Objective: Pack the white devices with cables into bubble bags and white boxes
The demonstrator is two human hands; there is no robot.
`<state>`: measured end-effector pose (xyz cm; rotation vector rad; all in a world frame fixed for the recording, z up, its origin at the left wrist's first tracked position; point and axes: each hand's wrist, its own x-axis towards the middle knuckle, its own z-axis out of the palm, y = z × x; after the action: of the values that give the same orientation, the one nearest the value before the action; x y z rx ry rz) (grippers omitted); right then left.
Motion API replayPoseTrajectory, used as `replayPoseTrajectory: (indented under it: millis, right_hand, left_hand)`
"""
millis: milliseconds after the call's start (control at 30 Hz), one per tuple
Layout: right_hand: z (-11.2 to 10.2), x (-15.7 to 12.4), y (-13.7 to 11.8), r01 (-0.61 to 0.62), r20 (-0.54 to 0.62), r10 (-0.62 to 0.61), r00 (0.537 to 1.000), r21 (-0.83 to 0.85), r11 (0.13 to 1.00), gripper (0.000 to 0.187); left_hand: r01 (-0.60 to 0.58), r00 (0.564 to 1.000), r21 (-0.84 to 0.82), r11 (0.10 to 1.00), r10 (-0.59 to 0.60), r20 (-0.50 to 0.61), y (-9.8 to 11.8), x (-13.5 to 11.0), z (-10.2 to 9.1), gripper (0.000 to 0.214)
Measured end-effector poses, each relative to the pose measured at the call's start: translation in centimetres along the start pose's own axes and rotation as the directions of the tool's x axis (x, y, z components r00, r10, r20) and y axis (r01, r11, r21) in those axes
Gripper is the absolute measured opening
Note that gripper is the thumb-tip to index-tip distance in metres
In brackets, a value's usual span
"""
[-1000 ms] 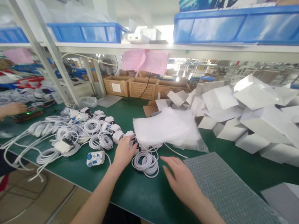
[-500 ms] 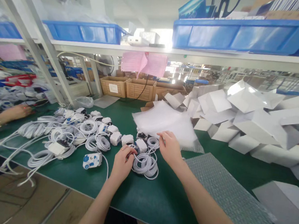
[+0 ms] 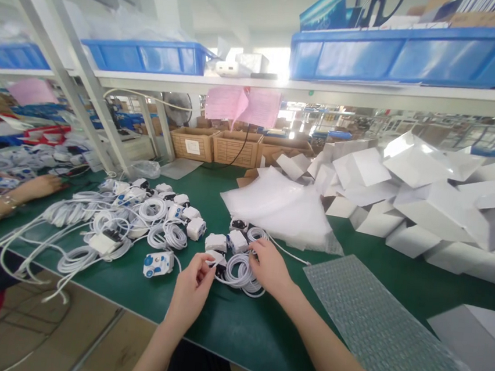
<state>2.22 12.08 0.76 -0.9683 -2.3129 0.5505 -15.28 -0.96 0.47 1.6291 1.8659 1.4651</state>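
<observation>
My left hand (image 3: 194, 282) is closed in a pinch on a thin white cable, beside a white plug-and-socket unit (image 3: 217, 261) at the near side of a small group. My right hand (image 3: 271, 267) is at the right edge of a white cable coil (image 3: 239, 271), its fingers curved and thumb apart; contact with the coil is partly hidden. More white units (image 3: 216, 242) stand just behind. A loose cable end (image 3: 293, 255) runs out to the right past the right hand. Left of my hands lies a white unit with blue sockets (image 3: 158, 264).
A pile of coiled cables and units (image 3: 108, 219) spreads leftward. Bubble-wrap sheet (image 3: 375, 314), white foam sheets (image 3: 275, 208) and heaped white boxes (image 3: 441, 216) lie to the right. A co-worker's hand (image 3: 39, 187) is at far left. A shelf with blue bins (image 3: 373, 57) spans above.
My right hand has come down and slightly left to the coil, and a cable end now lies out to the right. My left hand has drawn nearer to me, towards the left.
</observation>
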Motion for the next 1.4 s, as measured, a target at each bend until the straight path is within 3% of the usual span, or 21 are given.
replayPoseTrajectory:
  millis: [133, 300, 433, 533, 600, 667, 800, 933, 1100, 1233, 1400]
  right_hand:
    - [0.2, -0.2, -3.2, -0.044, 0.066, 0.037, 0.997, 0.111, 0.993, 0.021]
    - [1.8, 2.4, -3.9, -0.198, 0.183, 0.183, 0.966, 0.063, 0.978, 0.026]
    - [2.6, 3.3, -5.2, -0.218, 0.242, 0.226, 0.944, -0.06, 0.974, 0.054]
    - [3.4, 3.5, -7.5, -0.23, 0.231, 0.26, 0.938, -0.148, 0.962, 0.082]
    - [4.0, 3.9, -8.8, -0.25, 0.207, 0.283, 0.936, -0.174, 0.953, 0.088]
    - [4.5, 4.6, -9.4, -0.274, 0.206, 0.302, 0.931, -0.157, 0.949, 0.082]
    - [4.2, 5.9, -8.1, -0.333, 0.243, 0.321, 0.916, 0.009, 0.943, 0.043]
    - [2.3, 5.8, -5.6, -0.368, 0.213, 0.309, 0.927, 0.354, 0.86, 0.028]
    - [-2.1, 3.1, -4.0, -0.227, 0.061, 0.292, 0.955, 0.783, 0.58, 0.044]
    - [-7.1, -0.3, -2.3, -0.097, -0.053, 0.382, 0.923, 0.926, 0.364, 0.042]
    - [-13.3, -4.5, 0.8, 0.047, -0.135, 0.501, 0.855, 0.982, 0.184, 0.037]
  left_hand:
    - [-0.036, 0.997, -0.026, 0.999, 0.037, 0.063, 0.9, 0.0, 0.6, 0.022]
    - [-0.101, 0.977, -0.037, 0.994, 0.106, 0.183, 2.1, -1.6, 3.2, 0.013]
    - [-0.147, 0.95, -0.035, 0.989, 0.151, 0.275, 1.8, -4.0, 4.6, 0.017]
    - [-0.192, 0.919, -0.015, 0.981, 0.185, 0.349, 1.4, -5.5, 4.9, 0.038]
    - [-0.21, 0.903, -0.001, 0.978, 0.194, 0.383, 1.3, -5.9, 4.8, 0.048]
    - [-0.21, 0.898, 0.001, 0.978, 0.193, 0.397, 1.2, -6.0, 4.5, 0.05]
    - [-0.218, 0.908, 0.031, 0.975, 0.191, 0.372, 1.1, -6.2, 4.0, 0.035]
    - [-0.255, 0.928, 0.093, 0.962, 0.217, 0.302, 0.5, -6.8, 4.2, 0.028]
    - [-0.287, 0.935, 0.068, 0.956, 0.264, 0.237, 1.3, -7.0, 4.4, 0.027]
    - [-0.342, 0.912, -0.025, 0.939, 0.338, 0.231, 3.0, -6.1, 3.0, 0.025]
    - [-0.209, 0.967, 0.074, 0.975, 0.195, 0.162, 2.2, -4.7, 1.8, 0.027]
